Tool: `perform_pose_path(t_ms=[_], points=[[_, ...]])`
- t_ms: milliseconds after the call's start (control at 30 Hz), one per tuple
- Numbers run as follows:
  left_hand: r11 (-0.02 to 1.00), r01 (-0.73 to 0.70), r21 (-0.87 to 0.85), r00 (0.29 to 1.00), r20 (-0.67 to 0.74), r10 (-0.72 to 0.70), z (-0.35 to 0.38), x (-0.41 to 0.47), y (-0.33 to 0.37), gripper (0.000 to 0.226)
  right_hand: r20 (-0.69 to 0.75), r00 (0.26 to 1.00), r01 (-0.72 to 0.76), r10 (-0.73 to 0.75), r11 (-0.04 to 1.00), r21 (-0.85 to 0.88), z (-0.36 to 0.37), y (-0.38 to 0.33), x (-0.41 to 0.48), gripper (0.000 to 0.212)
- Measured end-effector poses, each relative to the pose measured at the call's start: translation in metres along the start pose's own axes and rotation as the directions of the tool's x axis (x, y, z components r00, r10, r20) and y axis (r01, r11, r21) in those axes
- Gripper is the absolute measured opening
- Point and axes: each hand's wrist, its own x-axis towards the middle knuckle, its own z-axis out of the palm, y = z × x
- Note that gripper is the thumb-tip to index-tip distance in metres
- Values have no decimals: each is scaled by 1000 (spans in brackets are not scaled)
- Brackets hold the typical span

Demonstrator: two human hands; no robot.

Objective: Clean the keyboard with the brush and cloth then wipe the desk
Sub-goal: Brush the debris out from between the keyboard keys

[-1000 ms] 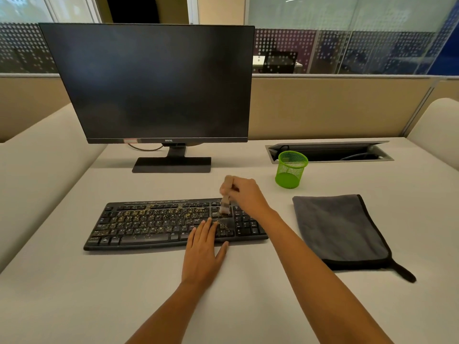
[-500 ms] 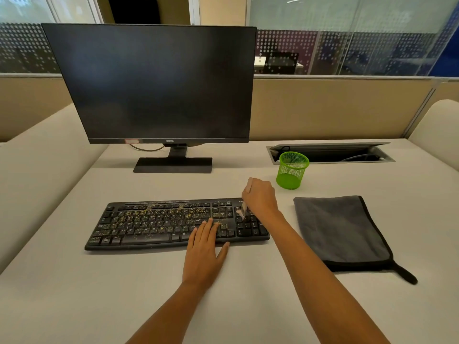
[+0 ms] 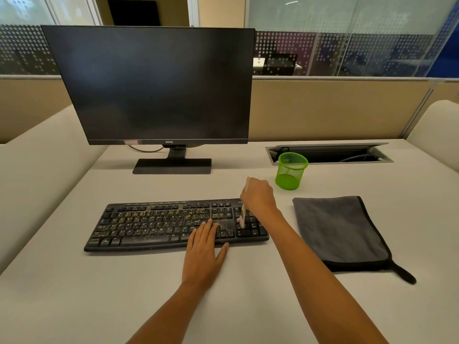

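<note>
The right hand grips the brush, bristles down on the right end of the crumb-strewn keyboard mid-surface. The left hand lies flat, fingers straight, on its front edge. The cloth lies folded toward the right edge.

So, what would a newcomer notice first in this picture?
The black keyboard at the centre of the desk, speckled with yellowish crumbs, stands out first. The right hand grips a brush over its right end, while the left hand rests flat on its front edge. Behind stands a big dark monitor; a grey cloth lies to the right.
</note>
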Motion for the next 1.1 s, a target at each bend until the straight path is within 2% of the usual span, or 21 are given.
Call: perform_pose_path(t_ms=[100,167,400,567,667,733,767,800,867,967,1100], points=[[1000,8,7,1000,9,-8,0,1,0,75,-126,992,32,-16,992,124,1,1,-5,15],[1000,10,9,1000,15,-10,1,0,-1,74,-142,989,62,-51,995,74,7,4,-11,16],[1000,4,-5,1000,11,-4,0,0,0,83,26,999,26,-25,997,-69,1,4,-9,23],[1000,10,-5,1000,13,-10,0,0,0,81,-105,995,11,4,990,142,3,8,-10,16],[1000,10,-10,1000,13,-10,0,0,0,82,-2,1000,15,-15,999,50,6,12,-13,15],[1000,9,-17,1000,8,-9,0,0,1,83,94,995,-15,18,999,-34,2,15,-4,18],[1000,8,-20,1000,8,-8,-1,0,1,84,111,993,-45,47,999,-20,0,17,2,19],[1000,6,-19,1000,9,-5,-1,0,1,84,101,992,-77,74,997,31,-3,18,8,19],[1000,3,-10,1000,11,-2,-2,-1,1,82,-16,992,-121,125,978,172,-8,19,15,20],[1000,6,-9,1000,14,-6,-2,-1,1,77,-182,975,-68,126,952,299,-9,21,13,22],[1000,4,-6,1000,17,-3,-1,0,0,80,-175,981,-24,79,955,295,2,27,11,16]])
